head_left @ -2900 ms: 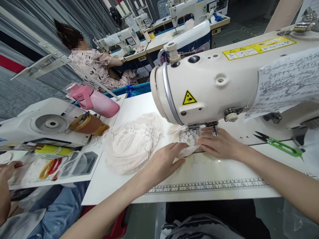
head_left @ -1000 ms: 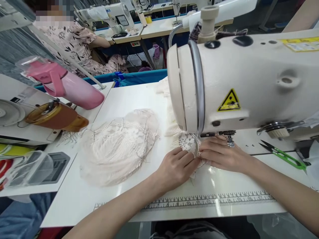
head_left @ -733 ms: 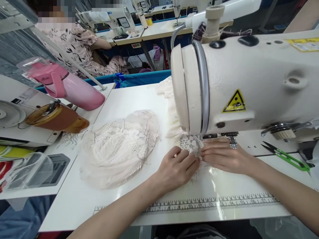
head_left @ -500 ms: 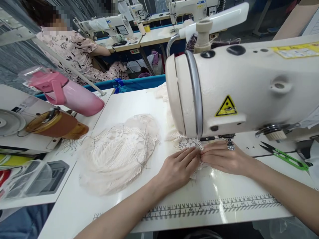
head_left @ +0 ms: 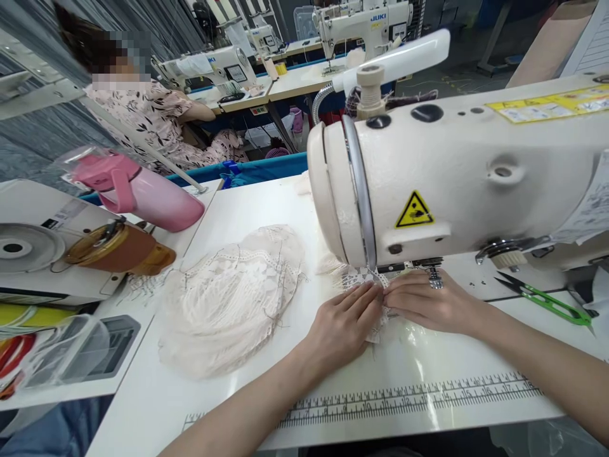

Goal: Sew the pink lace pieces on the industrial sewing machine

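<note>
Under the head of a white sewing machine (head_left: 457,158) lies a piece of cream lace fabric (head_left: 351,277). My left hand (head_left: 343,322) presses and grips the lace at its near edge, fingers held together. My right hand (head_left: 431,302), wearing a ring, pinches the same lace just to the right, its fingertips meeting those of the left. The needle and presser foot are hidden behind the machine head and my hands. Left of my hands, a loose heap of cream lace and sheer fabric (head_left: 233,298) with dark thread ends rests on the white table (head_left: 304,387).
Green-handled thread snips (head_left: 547,301) lie right of my right hand. A pink bottle (head_left: 157,193) and an amber cup (head_left: 118,247) stand at the left. A printed ruler scale (head_left: 380,403) runs along the front edge. Another person (head_left: 143,120) sits beyond the table.
The whole view has shifted slightly, with the machine and background lower in the picture. Both hands keep nearly the same place and grip on the lace.
</note>
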{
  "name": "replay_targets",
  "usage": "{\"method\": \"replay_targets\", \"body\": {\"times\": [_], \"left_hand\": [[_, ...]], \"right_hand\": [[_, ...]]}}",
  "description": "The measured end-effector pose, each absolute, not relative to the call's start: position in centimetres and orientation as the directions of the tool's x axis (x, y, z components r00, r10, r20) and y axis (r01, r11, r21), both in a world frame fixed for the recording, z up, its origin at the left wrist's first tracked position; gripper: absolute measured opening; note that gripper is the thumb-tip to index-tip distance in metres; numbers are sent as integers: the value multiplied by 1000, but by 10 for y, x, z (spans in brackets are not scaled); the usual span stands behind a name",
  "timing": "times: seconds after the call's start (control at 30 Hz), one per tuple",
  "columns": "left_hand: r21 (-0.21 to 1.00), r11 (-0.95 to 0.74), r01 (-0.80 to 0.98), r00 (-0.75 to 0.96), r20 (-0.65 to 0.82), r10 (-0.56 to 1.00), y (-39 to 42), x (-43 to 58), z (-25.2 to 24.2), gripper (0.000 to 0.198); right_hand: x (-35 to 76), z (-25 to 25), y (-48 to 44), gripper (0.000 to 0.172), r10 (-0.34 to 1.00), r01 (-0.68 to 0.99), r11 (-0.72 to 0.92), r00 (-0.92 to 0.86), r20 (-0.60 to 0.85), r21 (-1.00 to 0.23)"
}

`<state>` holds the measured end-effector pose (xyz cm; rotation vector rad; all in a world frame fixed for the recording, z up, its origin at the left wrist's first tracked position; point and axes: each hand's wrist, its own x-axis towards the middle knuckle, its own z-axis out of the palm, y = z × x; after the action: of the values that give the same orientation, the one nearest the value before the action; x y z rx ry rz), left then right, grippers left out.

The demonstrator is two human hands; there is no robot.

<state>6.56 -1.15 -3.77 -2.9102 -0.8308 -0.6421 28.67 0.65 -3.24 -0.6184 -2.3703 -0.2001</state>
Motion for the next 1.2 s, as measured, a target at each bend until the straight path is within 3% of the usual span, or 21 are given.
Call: {"method": "replay_targets", "body": {"times": [0.2,0.4,0.6,0.8,1.0,1.2], "left_hand": [[60,-849,524,753,432,496,-11,69,-39,31],[68,-851,521,750,440,495,-9,69,-41,36],[48,-843,536,744,445,498,-11,70,-38,29],[93,-836,541,733,434,523,-13,67,-38,29],[151,-775,614,681,396,616,-10,61,-38,19],[141,-756,639,673,374,638,-7,60,-39,26]], "right_hand": [[290,-34,6,12,407,575,815,-661,630,78],[293,-37,8,12,454,621,779,-653,607,85],[293,-35,8,11,457,572,820,-666,590,10],[283,-36,8,15,358,373,921,-686,633,-116],[275,-47,4,16,411,444,890,-681,606,-104],[274,-50,5,18,480,474,866,-694,537,-160]]}}
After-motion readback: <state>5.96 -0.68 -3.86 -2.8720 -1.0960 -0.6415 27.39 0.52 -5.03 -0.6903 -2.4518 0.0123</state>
